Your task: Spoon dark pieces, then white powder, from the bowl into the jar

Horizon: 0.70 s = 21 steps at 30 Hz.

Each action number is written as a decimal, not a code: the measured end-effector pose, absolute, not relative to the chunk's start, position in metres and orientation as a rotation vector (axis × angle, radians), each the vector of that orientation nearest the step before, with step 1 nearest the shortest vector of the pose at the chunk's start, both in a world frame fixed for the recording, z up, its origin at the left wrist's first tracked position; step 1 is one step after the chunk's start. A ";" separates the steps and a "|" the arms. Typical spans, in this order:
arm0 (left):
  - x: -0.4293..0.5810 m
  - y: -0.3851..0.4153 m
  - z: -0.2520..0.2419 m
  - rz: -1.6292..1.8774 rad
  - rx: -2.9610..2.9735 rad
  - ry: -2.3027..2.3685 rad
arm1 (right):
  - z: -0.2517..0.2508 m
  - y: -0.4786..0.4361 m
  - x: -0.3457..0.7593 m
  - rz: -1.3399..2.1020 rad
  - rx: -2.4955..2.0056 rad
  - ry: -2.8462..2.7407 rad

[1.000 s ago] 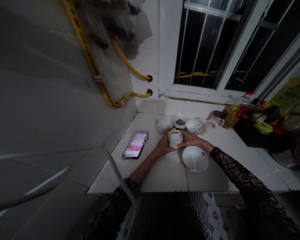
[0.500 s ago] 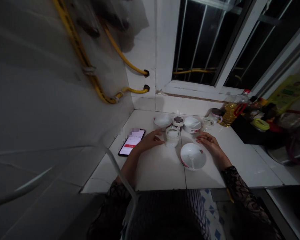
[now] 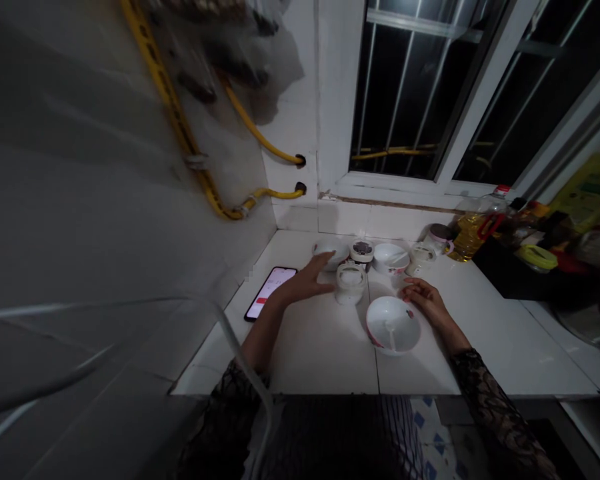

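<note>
Clearly, the nearest thing I have is black lace, patterned and see-through, on the sleeves (image 3: 495, 393). Past them runs the counter (image 3: 320, 357) of glossy pale tiles with a dark joint. On it I see the front bowl (image 3: 406, 327), round, white and smooth with pinkish-red decoration, a pale spoon (image 3: 391, 338) lying inside.

My right hand (image 3: 427, 303) is beside that bowl, fingers loosely bent, gripping nothing I can see. My left hand (image 3: 305, 281) is unclenched and spread, thumb close to the jar (image 3: 351, 287); whether its fingertips touch the left rear bowl (image 3: 337, 255) I cannot tell. The jar stands upright between my hands, squat, clear-walled, with a rounded-square pale top.

Left of it lies the phone (image 3: 264, 297), a flat slab whose lit screen shows a red button and print too small to read. Behind stand a darker-topped jar (image 3: 362, 251), a right rear bowl (image 3: 387, 265) and, farther right, a clear plastic oil bottle (image 3: 466, 237), red-capped.
</note>
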<state>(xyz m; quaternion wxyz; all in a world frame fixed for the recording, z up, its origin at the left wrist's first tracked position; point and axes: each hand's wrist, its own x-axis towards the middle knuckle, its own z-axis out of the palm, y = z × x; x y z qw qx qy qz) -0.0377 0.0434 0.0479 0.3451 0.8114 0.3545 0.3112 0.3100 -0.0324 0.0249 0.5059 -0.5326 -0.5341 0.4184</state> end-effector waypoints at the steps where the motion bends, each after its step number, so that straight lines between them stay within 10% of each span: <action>1: -0.034 0.043 0.053 0.735 2.134 0.863 | 0.025 -0.032 0.310 1.014 -1.286 -1.280; 21: 0.010 0.047 0.069 0.757 2.097 0.932 | 0.028 -0.032 0.313 0.999 -1.377 -1.244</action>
